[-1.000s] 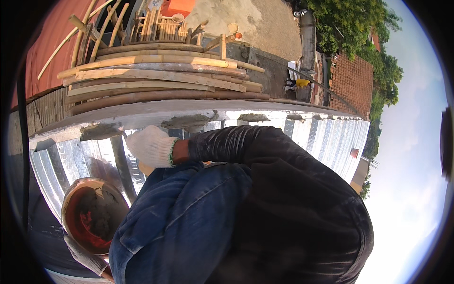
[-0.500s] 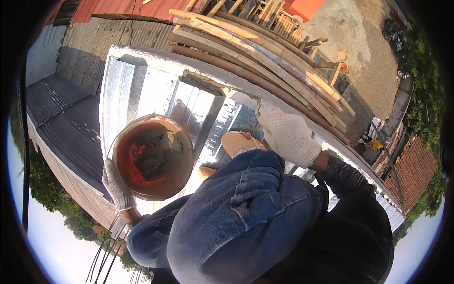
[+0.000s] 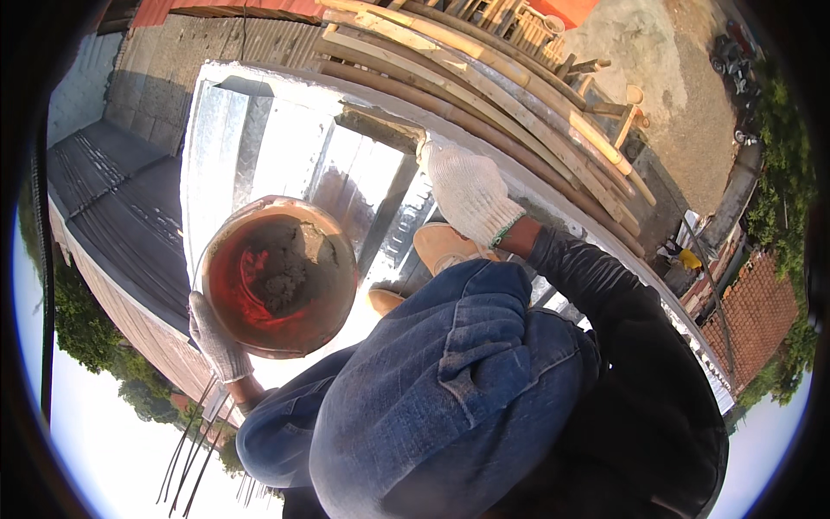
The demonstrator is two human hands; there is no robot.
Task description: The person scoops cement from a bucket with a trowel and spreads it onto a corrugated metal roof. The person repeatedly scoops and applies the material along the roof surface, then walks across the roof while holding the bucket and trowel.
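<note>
A round bucket [image 3: 226,294], reddish inside, holds grey wet mortar [image 3: 290,268]. My left hand [image 3: 216,339], in a knit glove, grips its rim at the lower left. My right hand [image 3: 471,192], also gloved, is curled at the inner edge of the pale wall top [image 3: 285,82], beside a brownish-grey rough strip [image 3: 380,130]. Its fingers look closed, but whatever they hold is hidden. Below the wall lies shiny ribbed metal sheeting [image 3: 259,156]. My tan shoe [image 3: 441,246] rests on it, under my right wrist.
Beyond the wall lie long bamboo and timber poles [image 3: 484,104]. A dark roof [image 3: 121,199] slopes away at left. Far right, ground lies well below, with a sand heap [image 3: 631,52], motorcycles [image 3: 735,73] and a person in yellow [image 3: 689,258]. Thin rods [image 3: 186,458] stick out at lower left.
My right hand has moved left and farther away along the wall, toward the rough strip. My left hand stays on the bucket. The view has shifted slightly.
</note>
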